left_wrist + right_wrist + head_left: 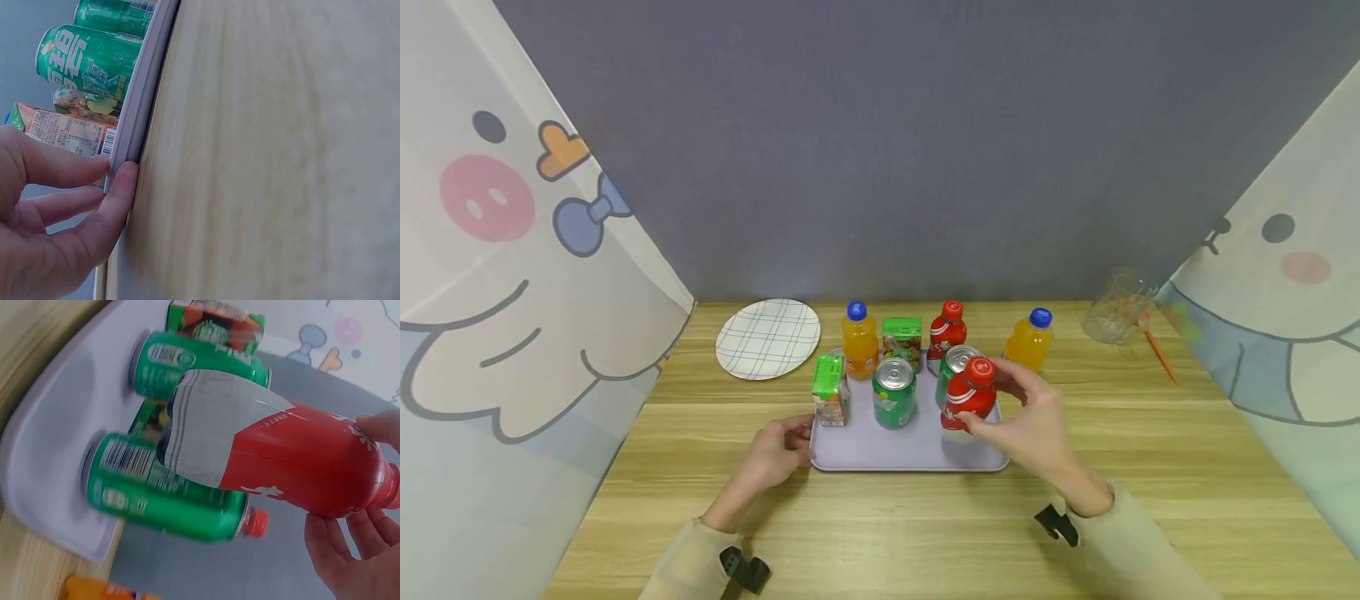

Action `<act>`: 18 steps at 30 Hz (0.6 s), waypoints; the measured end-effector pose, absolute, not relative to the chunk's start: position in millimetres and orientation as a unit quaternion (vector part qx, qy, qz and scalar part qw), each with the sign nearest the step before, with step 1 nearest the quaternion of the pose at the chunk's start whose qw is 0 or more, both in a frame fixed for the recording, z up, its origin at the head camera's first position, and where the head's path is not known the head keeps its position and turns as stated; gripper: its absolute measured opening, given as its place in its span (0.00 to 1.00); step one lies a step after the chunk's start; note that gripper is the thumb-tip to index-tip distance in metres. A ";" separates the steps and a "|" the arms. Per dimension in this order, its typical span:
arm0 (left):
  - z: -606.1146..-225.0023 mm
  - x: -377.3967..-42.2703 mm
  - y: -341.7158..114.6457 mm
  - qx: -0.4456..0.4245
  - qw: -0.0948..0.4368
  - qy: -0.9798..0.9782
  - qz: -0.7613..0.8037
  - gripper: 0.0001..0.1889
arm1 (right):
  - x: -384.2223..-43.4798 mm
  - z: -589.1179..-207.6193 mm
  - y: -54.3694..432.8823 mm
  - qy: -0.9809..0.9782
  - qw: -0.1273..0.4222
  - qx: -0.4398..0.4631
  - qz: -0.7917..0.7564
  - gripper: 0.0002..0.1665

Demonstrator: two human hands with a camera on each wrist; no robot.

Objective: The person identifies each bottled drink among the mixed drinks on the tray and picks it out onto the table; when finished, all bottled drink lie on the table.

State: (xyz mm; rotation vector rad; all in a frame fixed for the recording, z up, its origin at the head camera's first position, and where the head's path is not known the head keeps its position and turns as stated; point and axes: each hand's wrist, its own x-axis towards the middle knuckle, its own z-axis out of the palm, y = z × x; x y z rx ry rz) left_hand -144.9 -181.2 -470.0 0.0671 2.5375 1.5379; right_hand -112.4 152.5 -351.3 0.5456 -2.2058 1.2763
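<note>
My right hand (1033, 425) grips a red-capped bottle (281, 456) with a red and white label near its top. In the right wrist view its base is lifted off the lilac tray (880, 457). My left hand (775, 450) pinches the tray's left rim between thumb and fingers, as the left wrist view shows. On the tray stand two green cans, one in the middle (893, 400) and one partly behind the held bottle (951, 371). A juice carton (831, 390) stands at the left, with another carton (901, 337), an orange drink bottle (860, 337) and a second red bottle (947, 333) behind.
Another orange drink bottle (1030, 340) stands just right of the tray. A checked plate (767, 339) lies at the back left of the wooden table (880, 533). At the back right are a clear glass cup (1108, 312) and an orange pen-like stick (1161, 354).
</note>
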 end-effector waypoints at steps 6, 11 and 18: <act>-470.6 -145.3 -181.7 0.022 0.088 0.851 0.517 0.29 | -113.1 -352.8 174.5 -0.823 0.269 0.189 0.463 0.36; -469.9 -145.4 -181.6 0.019 0.091 0.853 0.513 0.29 | -120.4 -360.2 197.5 -0.829 0.286 0.163 0.451 0.38; -468.9 -145.2 -181.0 0.022 0.092 0.854 0.511 0.28 | -137.8 -381.9 239.1 -0.829 0.300 0.124 0.456 0.41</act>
